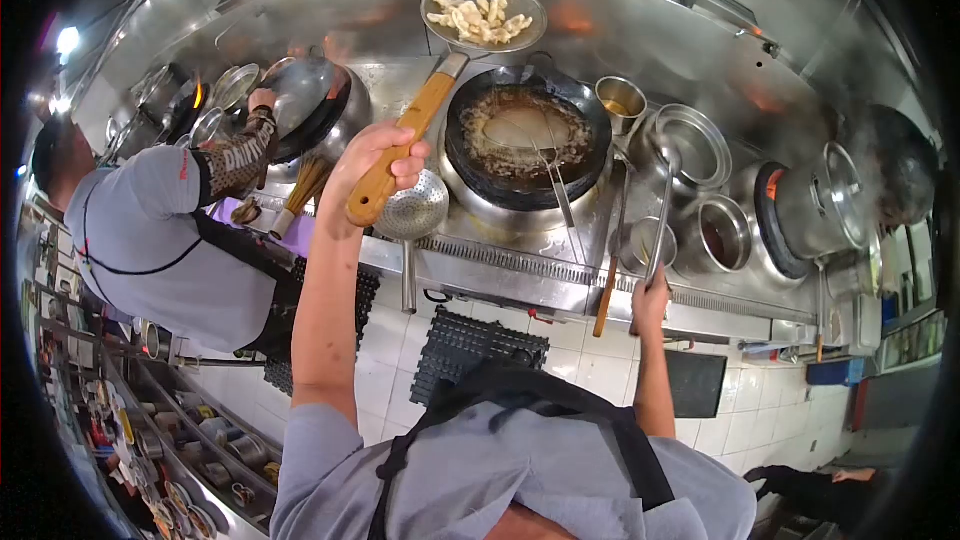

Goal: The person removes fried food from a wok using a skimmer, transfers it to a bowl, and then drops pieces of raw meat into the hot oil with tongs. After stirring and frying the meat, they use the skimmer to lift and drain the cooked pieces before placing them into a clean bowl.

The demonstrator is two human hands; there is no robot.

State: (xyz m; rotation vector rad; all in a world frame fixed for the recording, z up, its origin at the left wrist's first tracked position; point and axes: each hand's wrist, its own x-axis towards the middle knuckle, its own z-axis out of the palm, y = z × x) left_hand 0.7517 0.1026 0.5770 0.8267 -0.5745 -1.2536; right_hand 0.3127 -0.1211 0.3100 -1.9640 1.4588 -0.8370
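My left hand (385, 162) is closed around the wooden handle (430, 95) of a mesh strainer. Pale, battered-looking pieces of food (482, 20) lie in its round basket, raised beyond the wok (462, 162). Dark, foamy oil (545, 130) fills that wok, and a wire skimmer (562, 202) rests in it with its handle over the near rim. On the right, my right hand (651, 306) grips the metal handle of a ladle (661, 225); its bowl end is over the pots. A perforated scoop (413, 208) lies just right of my left forearm.
Metal pots (690, 145) and a smaller pot of dark liquid (722, 232) stand to the right. A lidded stockpot (825, 202) is farther right. At left, a co-worker (180, 230) reaches toward another wok (310, 105). A bamboo brush (300, 190) lies nearby. Black mats (470, 345) cover floor tiles.
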